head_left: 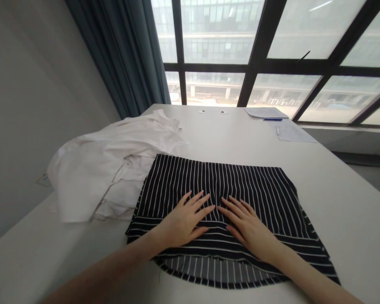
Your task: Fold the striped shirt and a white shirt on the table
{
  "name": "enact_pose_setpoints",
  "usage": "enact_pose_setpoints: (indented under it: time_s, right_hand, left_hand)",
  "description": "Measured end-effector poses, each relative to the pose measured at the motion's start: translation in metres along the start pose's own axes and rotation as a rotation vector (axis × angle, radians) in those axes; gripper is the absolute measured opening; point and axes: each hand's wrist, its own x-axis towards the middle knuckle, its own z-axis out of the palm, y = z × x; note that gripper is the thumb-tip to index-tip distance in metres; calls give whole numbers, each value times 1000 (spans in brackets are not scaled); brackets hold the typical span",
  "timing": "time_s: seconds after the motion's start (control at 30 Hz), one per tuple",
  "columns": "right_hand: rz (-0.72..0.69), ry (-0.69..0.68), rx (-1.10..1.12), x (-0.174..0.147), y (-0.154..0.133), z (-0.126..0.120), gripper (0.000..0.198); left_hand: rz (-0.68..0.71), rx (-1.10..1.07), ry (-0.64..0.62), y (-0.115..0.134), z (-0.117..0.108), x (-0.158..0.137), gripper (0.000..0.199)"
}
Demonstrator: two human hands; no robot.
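A black garment with white stripes (250, 185), perhaps a skirt or a top, lies spread on the white table (335, 202). Its stripes run lengthwise over the main part and crosswise along a band near me. Below that band shows a curved hem with the greyish inner side. My left hand (185, 221) rests flat on the cloth left of its middle, fingers spread. Just to the right, my right hand (248, 226) also lies flat on it with fingers apart. The fingertips of the two hands are close but not touching.
A heap of white cloth (114, 147) lies at the left, touching the striped garment. Papers (266, 112) and a blue pen (272, 119) sit at the far right edge. Two small white items are at the back. Beyond stand a dark curtain (126, 55) and windows.
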Motion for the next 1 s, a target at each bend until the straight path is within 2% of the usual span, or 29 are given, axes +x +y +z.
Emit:
enact_pose_setpoints:
  time_s: [0.17,0.5,0.67,0.73,0.87,1.0]
  right_hand:
    - [-27,-8,18,-3,-4,2,51]
    - [47,-12,172,-1,-2,-1,53]
    - [117,17,325,-3,8,-10,44]
    - [95,10,319,0,14,-20,41]
    - [-7,21,203,21,25,-37,41]
    - [-142,1,49,59,30,-37,43]
  left_hand:
    - [22,-59,-32,5,12,-6,58]
    - [36,-54,-10,5,10,-5,52]
    - [182,-39,63,17,3,-1,37]
    - [187,-37,71,25,-1,0,37]
    - [95,-70,71,39,-3,2,38]
    - [75,-74,69,40,6,1,39]
